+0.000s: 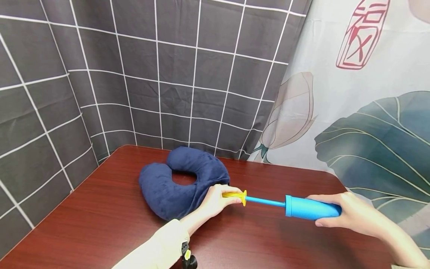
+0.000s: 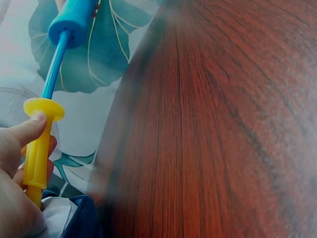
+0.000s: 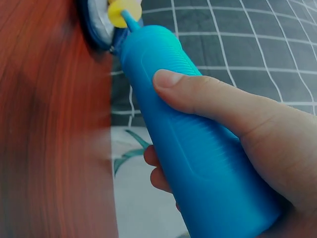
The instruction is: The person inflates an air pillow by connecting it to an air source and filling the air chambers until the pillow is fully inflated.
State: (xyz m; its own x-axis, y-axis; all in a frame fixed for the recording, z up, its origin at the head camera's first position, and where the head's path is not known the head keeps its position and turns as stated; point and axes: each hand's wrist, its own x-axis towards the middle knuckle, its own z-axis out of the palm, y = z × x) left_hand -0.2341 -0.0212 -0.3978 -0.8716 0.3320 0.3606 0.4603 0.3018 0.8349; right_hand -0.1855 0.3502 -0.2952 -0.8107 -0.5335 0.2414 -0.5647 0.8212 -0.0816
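Note:
A blue hand air pump (image 1: 307, 208) lies level between my hands, its thin blue rod drawn out of the barrel. My right hand (image 1: 356, 213) grips the barrel, the thumb lying along its ribbed side in the right wrist view. With thumb and fingers my left hand (image 1: 216, 201) holds the pump's yellow flanged end piece (image 2: 39, 148). Close behind that hand lies a navy U-shaped neck pillow (image 1: 174, 190). White material (image 2: 55, 218) shows at the pillow's edge by the yellow piece's tip, which is partly hidden.
Under everything is a reddish-brown wood-grain table (image 1: 117, 209). A dark grey curtain with white grid lines (image 1: 174, 63) hangs behind and to the left. To the right hangs a pale cloth printed with lotus leaves (image 1: 379, 138).

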